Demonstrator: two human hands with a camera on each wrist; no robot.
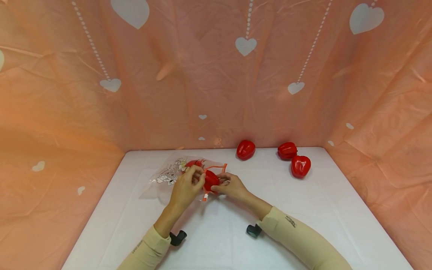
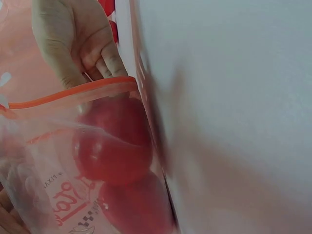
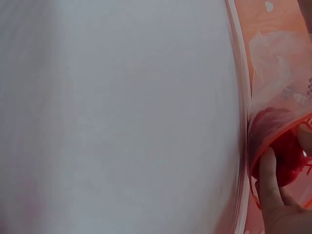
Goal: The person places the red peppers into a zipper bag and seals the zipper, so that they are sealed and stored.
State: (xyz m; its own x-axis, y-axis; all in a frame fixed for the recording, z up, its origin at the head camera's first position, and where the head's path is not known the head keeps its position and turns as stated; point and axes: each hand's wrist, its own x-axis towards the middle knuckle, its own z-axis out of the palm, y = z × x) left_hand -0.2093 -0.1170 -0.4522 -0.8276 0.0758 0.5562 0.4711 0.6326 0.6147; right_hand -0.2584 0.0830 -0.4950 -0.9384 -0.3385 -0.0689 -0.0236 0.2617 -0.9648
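A clear zip bag with an orange edge and printed figures lies on its side on the white table. My left hand pinches the bag by its mouth. At the opening, my right hand grips a shiny red bell pepper, fingers and thumb on either side. In the left wrist view this pepper shows through the plastic, partly inside the bag. Deeper in, another red pepper rests against it. The right wrist view shows the right hand's fingers inside the orange rim.
Beyond the right hand, one red pepper lies near the table's back edge. Two more, a pepper and a pepper, sit close together at the back right. Orange curtains with white hearts surround the white table.
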